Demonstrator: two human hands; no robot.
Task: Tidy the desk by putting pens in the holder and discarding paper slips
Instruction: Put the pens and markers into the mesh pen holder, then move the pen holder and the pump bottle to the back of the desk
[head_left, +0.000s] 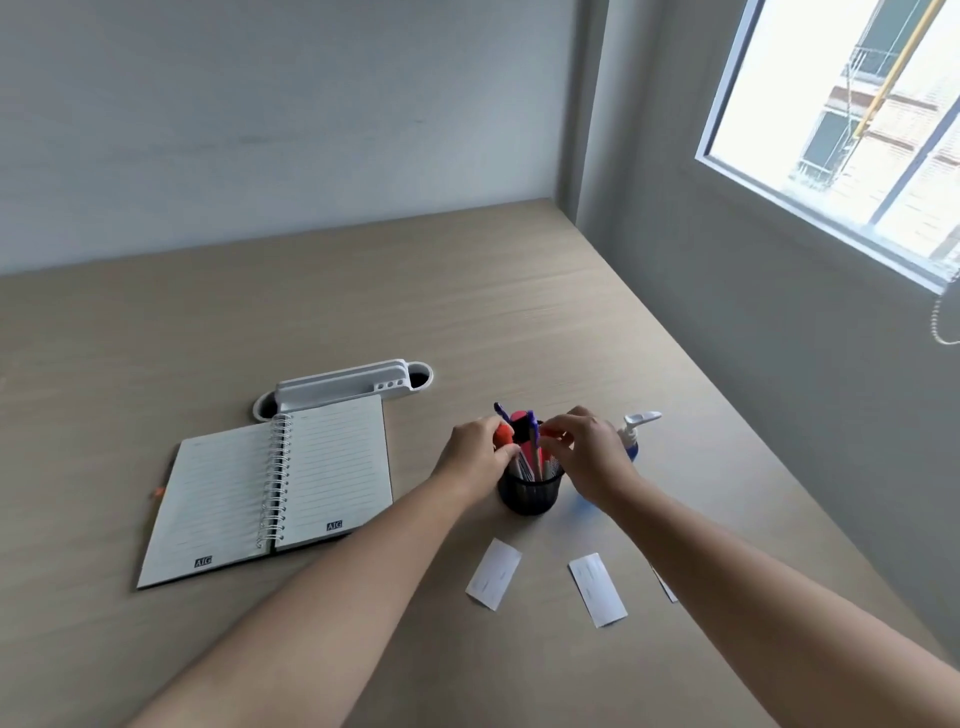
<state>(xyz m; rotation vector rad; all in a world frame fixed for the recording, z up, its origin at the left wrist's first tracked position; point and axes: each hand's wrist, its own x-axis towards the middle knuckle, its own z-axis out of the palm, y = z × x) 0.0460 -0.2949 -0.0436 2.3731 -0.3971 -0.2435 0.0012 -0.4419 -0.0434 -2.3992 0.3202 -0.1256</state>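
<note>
Black mesh holder (530, 493) at frame centre, crowded with pens (531, 441), left hand (475, 457) pinching an orange-capped marker (503, 435) at its rim, right hand (589, 457) fingers curled among pen tops, grip unclear, two paper slips (493, 573) lay below, open notebook (270, 486) at left.

Behind the holder (530, 491) the desk (467, 312) lies bare to the wall. My way left is blocked by the open notebook (270, 493), right by the pump bottle (631, 434); paper slips (493, 573) lie flat on the near side.

Pens (530, 441) upright in black holder (530, 493); white slips (493, 574) lie nearby.
</note>
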